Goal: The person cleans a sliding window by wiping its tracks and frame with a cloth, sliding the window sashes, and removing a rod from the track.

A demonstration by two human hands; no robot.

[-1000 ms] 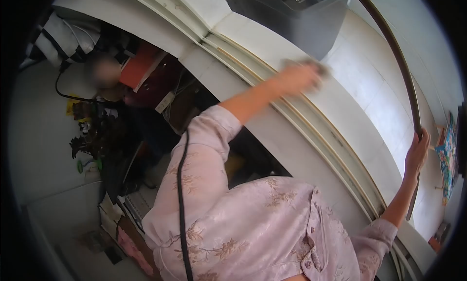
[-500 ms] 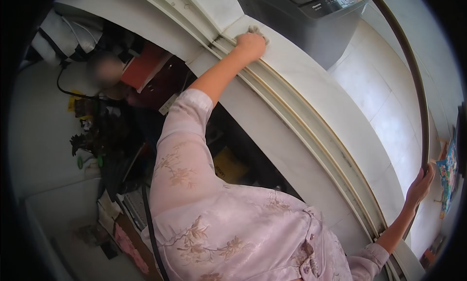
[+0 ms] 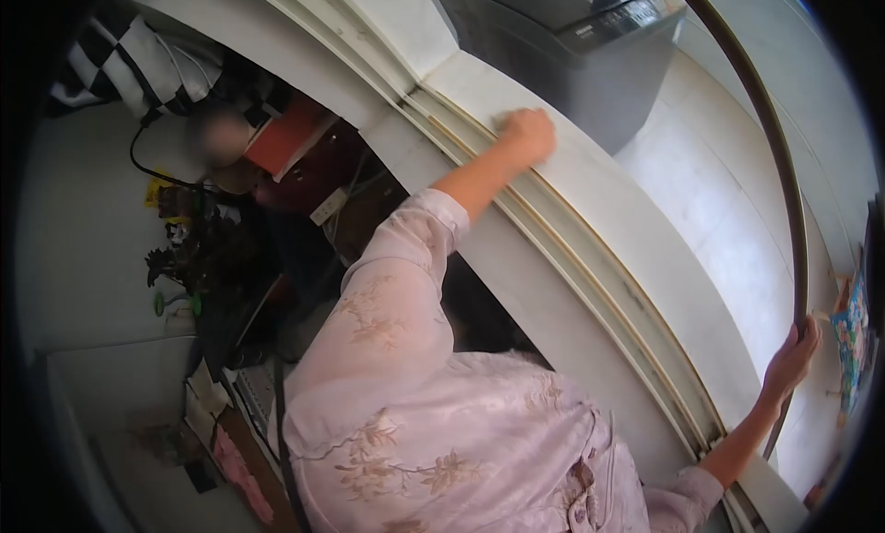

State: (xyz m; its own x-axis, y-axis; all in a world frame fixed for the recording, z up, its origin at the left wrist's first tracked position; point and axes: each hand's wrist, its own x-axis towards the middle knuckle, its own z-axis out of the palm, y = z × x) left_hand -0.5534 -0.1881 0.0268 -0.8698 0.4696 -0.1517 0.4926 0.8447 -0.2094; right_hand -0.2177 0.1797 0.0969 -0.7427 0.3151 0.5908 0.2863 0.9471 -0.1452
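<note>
The pale sill [image 3: 645, 238] is long and narrow, running from upper left down to lower right. The dark rail [image 3: 784, 150] bows from the top edge down the right side, near-upright; the right hand [image 3: 791, 356] curls round it low down. The left hand [image 3: 528, 138] bunches its fingers at upper centre—a blurred brownish scrap [image 3: 502, 121] beside them.

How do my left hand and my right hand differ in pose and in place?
The left hand is curled at the white ledge; the right hand reaches to the brown frame edge. The left hand looks blurred, the right hand sharper. Both are bare, below pink sleeves.
</note>
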